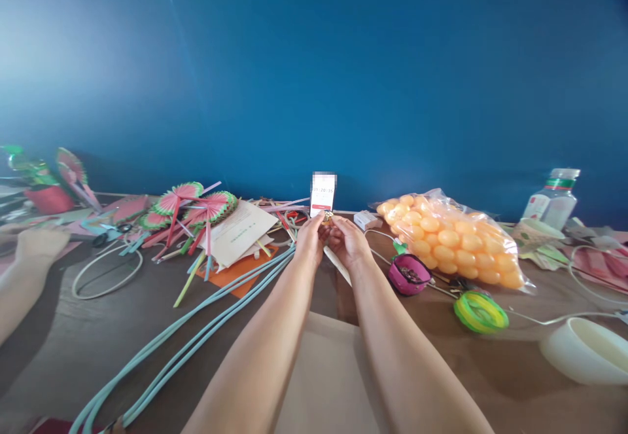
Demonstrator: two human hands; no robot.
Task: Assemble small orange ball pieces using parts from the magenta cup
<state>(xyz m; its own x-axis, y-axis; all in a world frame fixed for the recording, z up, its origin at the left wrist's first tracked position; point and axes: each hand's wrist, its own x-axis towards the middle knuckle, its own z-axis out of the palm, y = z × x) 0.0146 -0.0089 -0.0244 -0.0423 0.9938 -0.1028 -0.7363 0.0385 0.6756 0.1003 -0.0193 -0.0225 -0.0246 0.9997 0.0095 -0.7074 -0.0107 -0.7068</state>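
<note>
Left of the fingers, we see paper fans heaped aside, perhaps to spare working room. Here the left hand and right hand pinch a small gold-coloured piece between close-set fingertips, likely for fine control. Just beyond, a phone stands upright, seemingly so its digits can be read; nearby rightward, a purple bowl sits probably for easy reach.

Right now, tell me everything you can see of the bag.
The bag looks like clear, glossy plastic, crinkled on top and packed with orange, egg-shaped balls. It lies on the table, right of the right hand, apart from it. Whether the purple pouch at its near side touches it is unclear.
</note>
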